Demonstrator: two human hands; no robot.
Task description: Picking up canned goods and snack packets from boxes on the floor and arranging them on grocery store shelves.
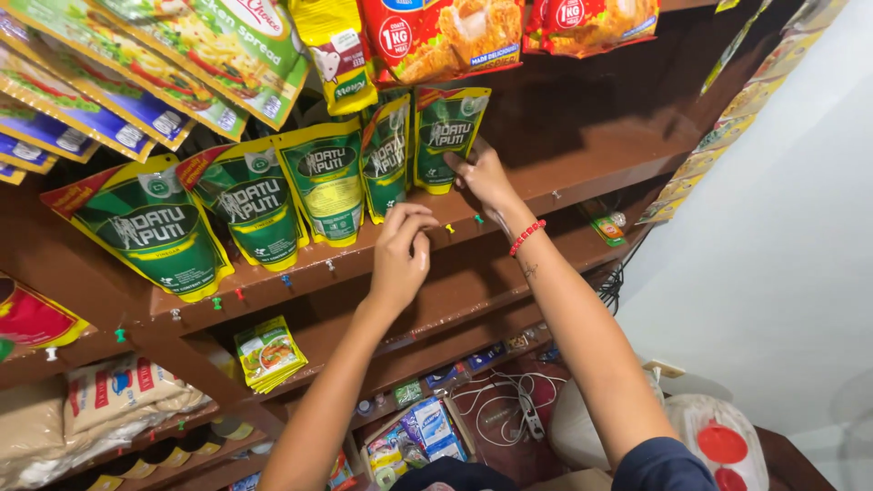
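Note:
A row of green and yellow stand-up pouches hangs on a brown wooden shelf board (564, 136). My right hand (484, 180) touches the bottom edge of the rightmost green pouch (447, 136); a red bead bracelet is on that wrist. My left hand (400, 256) is lower, fingers curled against the shelf's front rail just under another green pouch (387, 156). Whether it pinches a pushpin there I cannot tell. Coloured pushpins (216, 302) dot the rail.
Red and orange packets (446, 36) and green noodle-style packs (218, 45) hang above. Small yellow sachets (268, 353) hang on a lower rail. Sacks (118, 400), a power strip with cables (527, 409), boxes and a bagged red-lidded container (723, 444) lie below. A white wall is at right.

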